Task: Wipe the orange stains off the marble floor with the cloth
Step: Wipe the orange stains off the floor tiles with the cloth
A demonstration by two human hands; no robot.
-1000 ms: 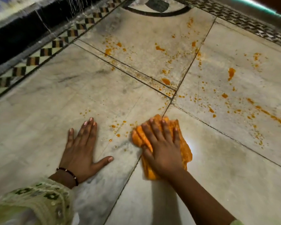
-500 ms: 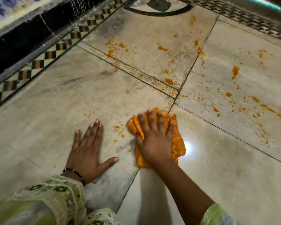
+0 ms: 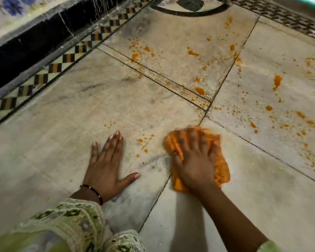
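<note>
My right hand [image 3: 194, 160] lies spread flat on an orange cloth [image 3: 220, 168], pressing it to the pale marble floor [image 3: 80, 110] across a dark tile joint. The fingers look blurred. My left hand [image 3: 105, 164] rests palm down on the floor to the left, fingers apart, holding nothing. Small orange drops [image 3: 145, 142] lie between the two hands. Bigger orange stains [image 3: 199, 90] and splatter [image 3: 277, 81] spread over the tiles beyond the cloth and to the right.
A checkered black, brown and white border [image 3: 55, 68] runs diagonally along the left, with a dark wall base [image 3: 25, 51] behind it. A dark curved inlay [image 3: 189, 13] and a patterned strip [image 3: 280, 13] sit at the far edge. My patterned green sleeve [image 3: 71, 220] fills the bottom left.
My right hand has slid the cloth a little to the right and toward me. The view has shifted slightly. My left hand stays planted.
</note>
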